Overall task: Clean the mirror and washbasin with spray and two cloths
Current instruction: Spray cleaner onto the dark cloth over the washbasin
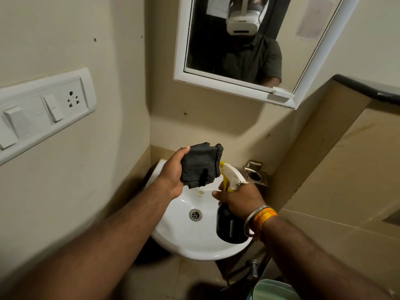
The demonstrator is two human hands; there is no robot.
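So the person's left hand (173,176) is bunched around a dark cloth (200,166), held up over the back rim of the white washbasin (173,239). Right hand (240,198) is wrapped round the neck of a spray bottle (229,224), finger on the yellow trigger, white nozzle almost touching the cloth. The bottle's dark body hangs over the basin's right side. Mirror (238,40) sits on the wall above. Only one cloth in view.
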